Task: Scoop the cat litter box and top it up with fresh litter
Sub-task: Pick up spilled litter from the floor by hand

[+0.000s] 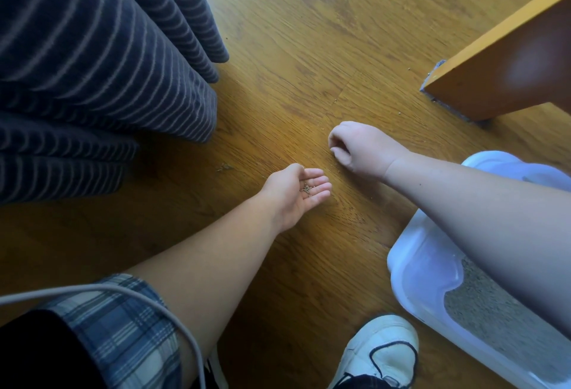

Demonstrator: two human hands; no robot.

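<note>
Mid-frame, the left hand (295, 195) is lying palm-up and relaxed, cradling stray litter granules (307, 189), while the right hand (355, 147) is curling onto the floor (309, 48), its grasp unclear, suggesting late tidying beside the litter-filled litter box (417, 268) at lower right.

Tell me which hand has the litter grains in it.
The left hand, palm up, cupping a few grains; the right hand is knuckles-up, curled toward the floor.

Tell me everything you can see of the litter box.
The litter box is pale plastic with a rounded rim, standing on the wood floor at lower right, partly out of frame. Grey-beige litter lies inside. The right forearm crosses above it, hiding the middle; a white shoe is near its corner.
</note>
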